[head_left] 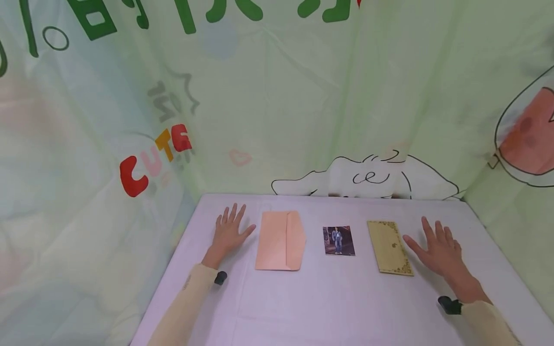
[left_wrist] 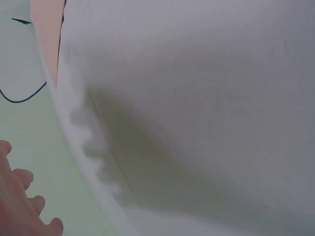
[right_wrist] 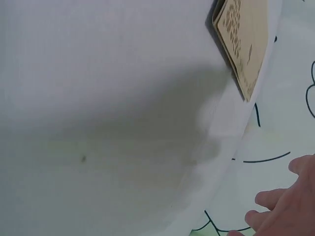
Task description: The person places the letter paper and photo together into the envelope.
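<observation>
My left hand [head_left: 229, 235] is spread with straight fingers to the left of a pink envelope [head_left: 272, 240], holding nothing. The envelope lies with its flap on the right side; only its corner [left_wrist: 48, 34] shows in the left wrist view. A small photo [head_left: 339, 240] of a standing person lies at the middle of the table. To its right is a tan folded card [head_left: 389, 247] with brown ornament at its corners. Beside that card my right hand [head_left: 441, 250] is spread, also holding nothing. Shadows in both wrist views fall apart from the fingers, so the hands hover over the cloth.
A pale lilac cloth covers the table [head_left: 303, 307]. Behind it and at both sides hangs a light green printed curtain [head_left: 281, 105], close to the table's back edge. Dark wrist cameras [head_left: 450, 305] sit at both cuffs.
</observation>
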`<state>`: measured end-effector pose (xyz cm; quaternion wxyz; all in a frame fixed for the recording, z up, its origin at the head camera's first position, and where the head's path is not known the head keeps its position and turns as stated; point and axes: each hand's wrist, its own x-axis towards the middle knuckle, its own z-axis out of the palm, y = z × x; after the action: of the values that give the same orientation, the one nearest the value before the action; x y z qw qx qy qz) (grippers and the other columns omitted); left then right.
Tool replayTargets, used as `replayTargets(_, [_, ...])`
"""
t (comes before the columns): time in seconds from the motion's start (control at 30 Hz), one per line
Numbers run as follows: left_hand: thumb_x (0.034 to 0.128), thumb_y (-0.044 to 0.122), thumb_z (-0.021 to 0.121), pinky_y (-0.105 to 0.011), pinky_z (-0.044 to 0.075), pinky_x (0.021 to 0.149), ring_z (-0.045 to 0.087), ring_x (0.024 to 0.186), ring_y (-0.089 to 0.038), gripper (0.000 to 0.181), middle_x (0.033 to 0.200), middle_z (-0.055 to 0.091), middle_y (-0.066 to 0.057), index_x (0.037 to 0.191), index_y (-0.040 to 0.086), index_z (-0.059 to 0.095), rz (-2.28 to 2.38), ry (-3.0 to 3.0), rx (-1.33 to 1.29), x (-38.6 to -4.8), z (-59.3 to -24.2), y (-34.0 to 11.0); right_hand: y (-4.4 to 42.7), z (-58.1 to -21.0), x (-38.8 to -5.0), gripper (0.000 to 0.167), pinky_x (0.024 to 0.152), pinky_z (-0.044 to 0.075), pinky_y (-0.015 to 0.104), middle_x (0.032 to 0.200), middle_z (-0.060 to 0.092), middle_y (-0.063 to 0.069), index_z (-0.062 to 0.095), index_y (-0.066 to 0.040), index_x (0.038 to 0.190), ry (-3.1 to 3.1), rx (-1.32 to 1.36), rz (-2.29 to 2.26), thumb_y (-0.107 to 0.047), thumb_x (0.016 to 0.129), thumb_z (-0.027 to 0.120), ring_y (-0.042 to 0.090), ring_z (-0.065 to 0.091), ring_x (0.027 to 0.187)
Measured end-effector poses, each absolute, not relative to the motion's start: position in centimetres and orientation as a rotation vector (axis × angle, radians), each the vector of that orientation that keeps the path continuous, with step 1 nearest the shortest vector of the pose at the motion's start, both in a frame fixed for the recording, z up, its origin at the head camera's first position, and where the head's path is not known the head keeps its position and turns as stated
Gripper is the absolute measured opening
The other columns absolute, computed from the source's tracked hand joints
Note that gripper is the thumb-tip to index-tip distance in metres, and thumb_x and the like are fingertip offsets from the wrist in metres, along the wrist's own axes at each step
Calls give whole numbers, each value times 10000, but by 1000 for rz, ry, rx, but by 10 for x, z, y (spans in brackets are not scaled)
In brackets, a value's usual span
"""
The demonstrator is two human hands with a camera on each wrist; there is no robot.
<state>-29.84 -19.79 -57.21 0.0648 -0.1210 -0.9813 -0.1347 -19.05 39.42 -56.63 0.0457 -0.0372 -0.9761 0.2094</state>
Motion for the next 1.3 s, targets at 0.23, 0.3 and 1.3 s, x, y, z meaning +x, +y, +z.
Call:
replayTargets(0.23, [958, 664, 480, -636, 187, 1186, 162, 1546, -414, 844, 1672, 222, -147, 1615, 213, 203, -400, -2973, -411, -297, -574, -185, 377, -570, -195, 938, 1056, 81, 804, 1574, 3, 437, -22, -83, 1607, -2986, -73, 641, -599, 997, 469, 626, -48, 1454])
replayTargets(0.3, [957, 679, 464, -631, 188, 1190, 161, 1548, -409, 850, 1677, 213, -137, 1619, 223, 187, -397, -2981, -420, -296, -575, -182, 373, -570, -198, 937, 1061, 83, 801, 1576, 0, 434, -17, -81, 1608, -2989, -63, 645, -602, 998, 466, 626, -40, 1455])
replayTargets(1.3, [959, 727, 378, -605, 181, 1207, 155, 1552, -399, 812, 1694, 163, -93, 1604, 249, 254, -309, -3024, -516, -291, -587, -149, 308, -575, -231, 970, 1094, 97, 785, 1591, 28, 412, 124, -25, 1593, -3094, 19, 619, -720, 966, 378, 644, 41, 1438])
